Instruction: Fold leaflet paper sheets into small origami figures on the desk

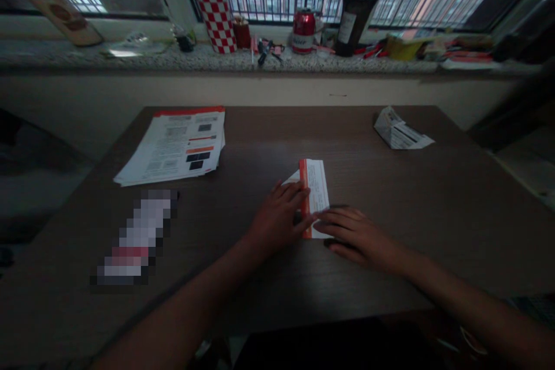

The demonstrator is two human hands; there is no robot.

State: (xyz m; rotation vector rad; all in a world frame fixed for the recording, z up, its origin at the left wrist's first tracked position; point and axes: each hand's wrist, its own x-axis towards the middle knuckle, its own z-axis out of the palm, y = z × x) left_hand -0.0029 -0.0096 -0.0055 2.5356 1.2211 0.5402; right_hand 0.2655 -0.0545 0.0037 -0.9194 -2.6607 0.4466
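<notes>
A folded sheet of paper point(318, 182), white with print and a red-orange strip along its left side, lies on the table before me. A pale pointed flap shows at its upper left. My left hand point(281, 213) rests on the paper's left part, fingers stretched and apart, some of them on the red strip. From the right, my right hand point(358, 234) reaches the lower right of the paper with its fingers extended and flat. The fingertips of both hands come close together near the bottom edge. The paper's lower left part is hidden under my left hand.
A stack of printed sheets point(177, 147) lies at the back left, with a pixelated phone-shaped object point(136, 237) nearer me. A folded paper piece point(401, 132) sits at the back right. On the windowsill point(160, 60) stand a red can point(303, 30), a checkered bottle point(218, 23) and a dark bottle point(351, 23).
</notes>
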